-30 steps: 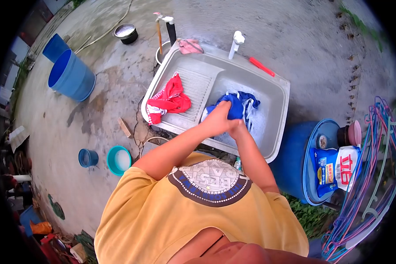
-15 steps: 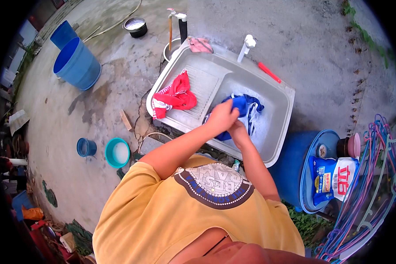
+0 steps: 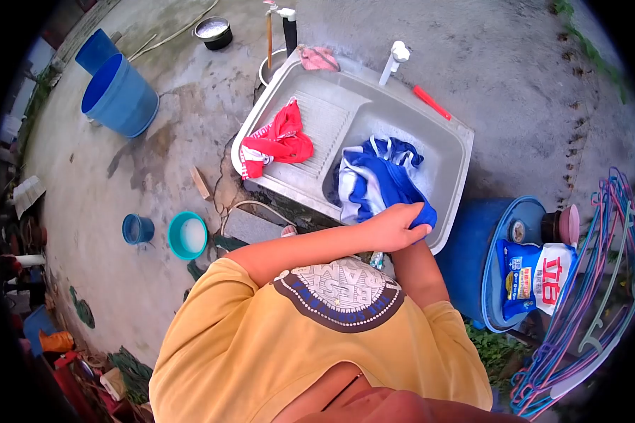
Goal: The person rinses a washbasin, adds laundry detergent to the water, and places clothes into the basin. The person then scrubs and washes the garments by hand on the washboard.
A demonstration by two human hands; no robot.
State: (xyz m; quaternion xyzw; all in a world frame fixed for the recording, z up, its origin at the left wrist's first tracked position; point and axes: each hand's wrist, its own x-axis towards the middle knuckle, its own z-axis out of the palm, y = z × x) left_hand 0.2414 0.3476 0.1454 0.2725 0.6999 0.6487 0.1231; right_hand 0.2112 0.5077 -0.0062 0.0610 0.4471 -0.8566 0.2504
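Observation:
A wet blue-and-white garment (image 3: 374, 176) is stretched from the right basin of the sink up to its front rim. My left hand (image 3: 394, 227) is closed on the garment's near end, with some blue cloth showing past the fingers. My right hand lies behind the left hand and the cloth; only its forearm (image 3: 418, 268) shows clearly, so its fingers are hidden. On the ribbed drainboard to the left rests a red-and-white garment (image 3: 283, 141), crumpled. The grey sink (image 3: 455, 176) has suds in its basin.
A white tap (image 3: 395, 60), a red-handled tool (image 3: 432, 103) and a pink cloth (image 3: 319, 59) are along the sink's back edge. To the right, a blue barrel (image 3: 466, 240) carries a detergent bag (image 3: 536, 278), beside hangers (image 3: 593, 303). A teal basin (image 3: 188, 235) stands on the ground at left.
Both hands have moved from over the basin toward my body and the front rim. The blue-and-white garment, bunched before, is now pulled out long toward me. The red garment has stayed put.

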